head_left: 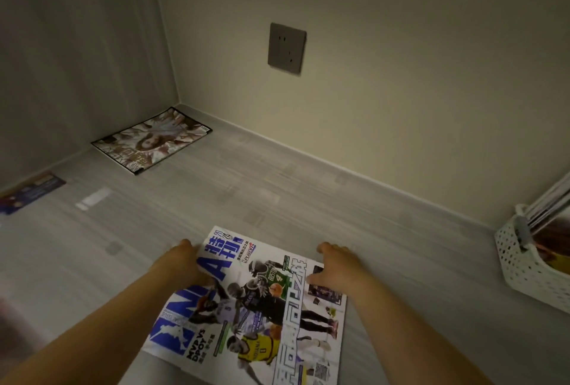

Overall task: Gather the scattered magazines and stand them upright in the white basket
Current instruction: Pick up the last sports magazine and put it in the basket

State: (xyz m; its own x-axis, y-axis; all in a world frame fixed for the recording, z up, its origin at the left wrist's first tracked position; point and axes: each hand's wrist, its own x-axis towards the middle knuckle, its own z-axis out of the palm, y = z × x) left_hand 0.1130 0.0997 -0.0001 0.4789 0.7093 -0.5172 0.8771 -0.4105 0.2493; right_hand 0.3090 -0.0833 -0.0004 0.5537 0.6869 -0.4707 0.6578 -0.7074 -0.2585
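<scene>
A basketball magazine (256, 307) with a white cover and blue letters lies low in the middle of the view, just above the grey floor. My left hand (182, 261) grips its left edge and my right hand (334, 267) grips its right edge, thumb on the cover. A second magazine (151, 141) with a person on its cover lies flat in the far corner. A third, dark blue one (30, 192) lies by the left wall. The white perforated basket (524, 264) stands at the right edge with several magazines (549, 202) upright inside.
A grey wall socket (287, 48) sits on the beige wall ahead. A skirting board (339, 165) runs along the base of that wall. The wood-look floor (246, 193) stretches between me and the corner. A blurred reddish shape (12, 323) shows at the lower left.
</scene>
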